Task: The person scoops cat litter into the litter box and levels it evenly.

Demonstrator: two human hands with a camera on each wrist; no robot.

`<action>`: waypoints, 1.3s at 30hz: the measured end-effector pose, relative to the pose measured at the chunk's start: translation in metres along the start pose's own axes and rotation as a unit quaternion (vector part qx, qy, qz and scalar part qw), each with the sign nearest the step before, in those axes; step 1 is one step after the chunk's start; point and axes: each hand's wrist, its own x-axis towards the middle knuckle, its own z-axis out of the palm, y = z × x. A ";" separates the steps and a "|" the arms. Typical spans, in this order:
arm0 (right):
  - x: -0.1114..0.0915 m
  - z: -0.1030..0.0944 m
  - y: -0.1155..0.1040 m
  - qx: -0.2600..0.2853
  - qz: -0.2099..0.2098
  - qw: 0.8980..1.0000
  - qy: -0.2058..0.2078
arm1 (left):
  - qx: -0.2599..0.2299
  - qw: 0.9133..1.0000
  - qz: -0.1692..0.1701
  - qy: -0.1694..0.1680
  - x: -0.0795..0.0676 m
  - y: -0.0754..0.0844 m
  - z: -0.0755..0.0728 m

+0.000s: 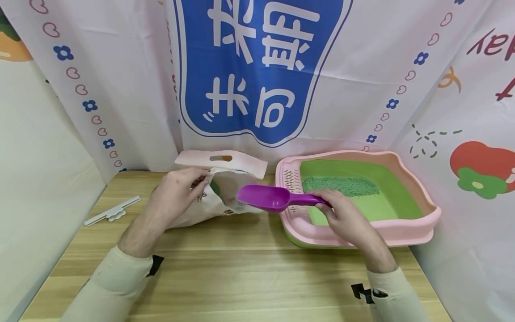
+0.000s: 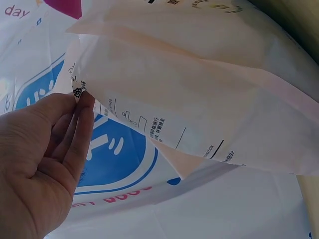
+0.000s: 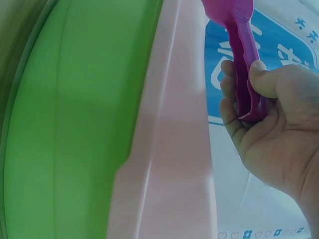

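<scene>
My left hand (image 1: 179, 190) pinches the edge of an opened white paper bag (image 1: 203, 208) at the left of the table; the left wrist view shows thumb and fingertips on its printed corner (image 2: 79, 89). The bag leans with its mouth toward the right, and a flap with a handle slot (image 1: 249, 164) rises behind. In my right hand (image 1: 338, 212) is the handle of a purple scoop (image 1: 263, 197), held level just in front of the bag's mouth. No litter shows in its bowl. What lies deep inside the bag is hidden.
At the right stands a green litter box with a pink rim (image 1: 402, 228); green granules (image 1: 342, 185) lie along its back. A white sealing clip (image 1: 112, 211) is on the wooden table (image 1: 241, 277) at far left. Printed cloth (image 1: 132, 67) hangs close behind and on both sides.
</scene>
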 end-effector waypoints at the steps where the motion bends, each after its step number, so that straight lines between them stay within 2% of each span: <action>1: 0.000 0.001 -0.001 0.001 -0.003 1.000 -0.001 | -0.003 1.000 -0.004 0.000 0.000 -0.001 -0.001; 12: -0.001 0.016 -0.016 -0.009 -0.064 0.998 -0.001 | 0.003 1.000 -0.013 0.014 0.003 -0.012 -0.003; 20: 0.000 0.033 -0.035 -0.012 -0.081 0.997 -0.016 | 0.006 1.000 -0.012 0.015 0.003 -0.014 -0.003; 24: 0.000 0.046 -0.047 -0.005 -0.076 0.997 -0.014 | 0.007 1.000 -0.011 0.014 0.003 -0.014 -0.002; 29: -0.002 0.063 -0.058 -0.028 -0.055 0.998 -0.013 | 0.008 1.000 -0.012 0.012 0.003 -0.015 -0.002; 39: -0.008 0.088 -0.072 -0.075 -0.056 0.996 -0.005 | 0.005 1.000 -0.016 0.009 0.001 -0.015 -0.003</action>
